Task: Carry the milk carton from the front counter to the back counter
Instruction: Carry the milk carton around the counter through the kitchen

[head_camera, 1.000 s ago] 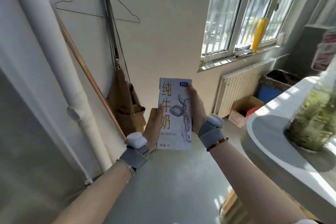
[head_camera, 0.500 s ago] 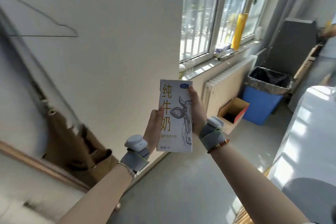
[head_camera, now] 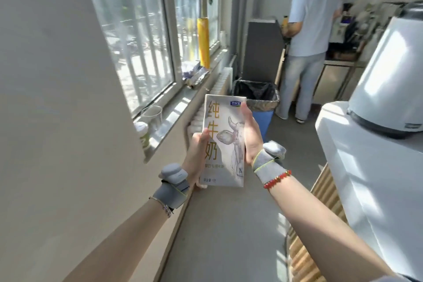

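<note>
- Gripping the milk carton (head_camera: 223, 142) from both sides, the left hand (head_camera: 196, 158) wraps its lower left edge with the thumb across the front, and the right hand (head_camera: 250, 137) clasps the right edge higher up.
- Both hands are curled closed on the milk carton, which stands upright in mid-air, printed face toward the camera, resting on nothing.
- Beyond the milk carton, a lined bin (head_camera: 256, 96) stands on the floor, with a windowsill (head_camera: 174, 107) to the carton's left carrying a glass (head_camera: 152, 117) and a yellow roll (head_camera: 203, 41).
- To the carton's right sits a white tabletop (head_camera: 366, 178) bearing a pale appliance (head_camera: 389, 80).
- Farther past the bin, another person (head_camera: 309, 36) stands at a cluttered tabletop (head_camera: 338, 59), probably the back one.
- By my reading, the pickup is done and the carry is under way; walking the aisle and setting the carton down remain.
</note>
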Available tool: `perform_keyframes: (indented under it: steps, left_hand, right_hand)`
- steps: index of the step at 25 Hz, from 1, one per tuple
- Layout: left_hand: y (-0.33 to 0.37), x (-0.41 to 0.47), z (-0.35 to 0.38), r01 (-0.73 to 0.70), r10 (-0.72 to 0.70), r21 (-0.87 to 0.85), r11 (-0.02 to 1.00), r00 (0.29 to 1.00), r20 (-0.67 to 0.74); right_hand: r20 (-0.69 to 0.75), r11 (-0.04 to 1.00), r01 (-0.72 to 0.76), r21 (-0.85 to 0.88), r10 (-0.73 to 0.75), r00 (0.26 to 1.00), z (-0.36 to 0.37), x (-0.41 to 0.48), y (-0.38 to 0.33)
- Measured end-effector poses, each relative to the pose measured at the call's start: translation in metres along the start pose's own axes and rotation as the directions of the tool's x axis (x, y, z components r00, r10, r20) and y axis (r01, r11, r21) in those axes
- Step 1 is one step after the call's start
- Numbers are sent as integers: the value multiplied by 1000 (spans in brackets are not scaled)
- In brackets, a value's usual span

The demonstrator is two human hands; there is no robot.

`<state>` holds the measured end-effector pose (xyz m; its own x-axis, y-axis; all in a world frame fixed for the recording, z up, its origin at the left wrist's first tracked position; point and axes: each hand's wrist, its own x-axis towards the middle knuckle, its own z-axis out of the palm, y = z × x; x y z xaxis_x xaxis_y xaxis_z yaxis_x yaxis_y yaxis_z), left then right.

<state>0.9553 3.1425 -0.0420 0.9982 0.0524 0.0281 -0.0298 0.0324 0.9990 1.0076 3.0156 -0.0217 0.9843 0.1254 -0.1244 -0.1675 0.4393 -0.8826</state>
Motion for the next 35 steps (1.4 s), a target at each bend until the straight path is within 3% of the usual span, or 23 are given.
perform_keyframes:
  steps: [4,7,10,15,22,26,29,32,35]
  left_hand:
    - [-17,122,27,108,-104,-33,994,989,109]
    - [-24,198,58,72,-71,0,997,984,162]
    - [-39,280,91,-10,4,58,998,995,103]
    - [-40,420,153,79,-83,25,997,952,295]
    - [-62,592,251,178,-166,4,984,908,384]
    - [-87,711,314,144,-159,68,987,847,508]
    - [-97,787,358,110,-226,226,968,770,596]
    - [-103,855,408,236,-240,88,968,763,600]
    - [-89,908,471,186,-195,91,978,680,707]
  right_hand:
    - [-61,992,46,118,-39,997,-38,107,-18]
    - [-122,998,56,-28,-59,991,-76,180,-38]
    - [-274,969,55,-243,-123,954,-112,258,-58]
    - [-200,995,74,64,-60,978,-168,375,-107]
    - [-389,980,179,86,-132,912,-261,519,-163]
    - [-493,968,246,46,-193,848,-325,615,-198]
    - [-589,958,283,57,-196,784,-365,672,-227]
    - [-689,953,304,-1,-221,690,-396,712,-258]
    - [-761,934,353,-46,-262,593,-437,748,-295]
